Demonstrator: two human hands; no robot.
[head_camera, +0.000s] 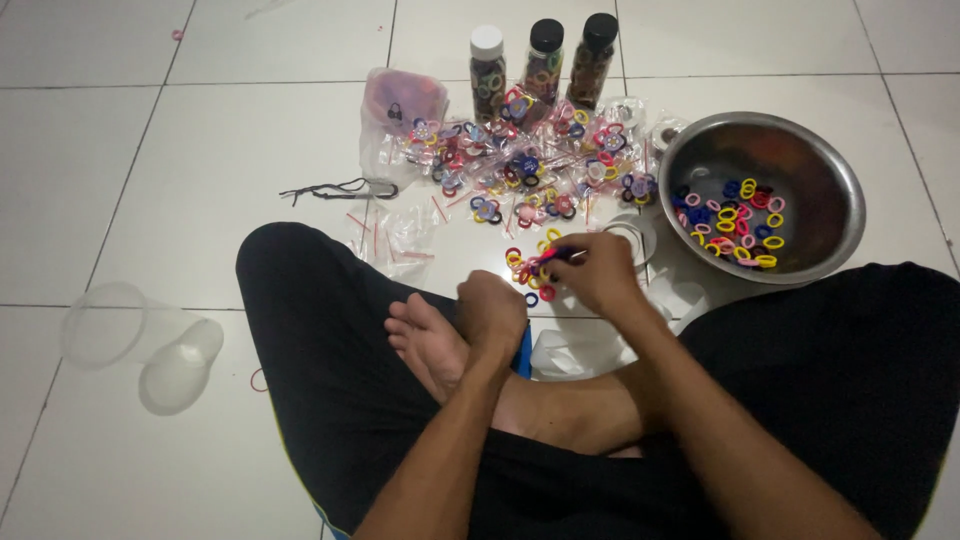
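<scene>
I sit cross-legged on a white tiled floor. My right hand (600, 270) pinches a pink hair band at a small heap of coloured hair bands (530, 268) on the floor in front of my legs. My left hand (492, 310) rests with curled fingers just left of that heap, by my bare foot (430, 345); whether it holds anything is hidden. A steel bowl (815, 160) at the right holds more coloured bands (735, 222).
Many small clear packets of bands (530, 165) lie spread ahead. Behind them stand three bottles (545, 62) filled with bands. A clear plastic cup (140, 345) lies on its side at the left. Empty clear bags (400, 235) and a dark cord (335, 189) lie nearby.
</scene>
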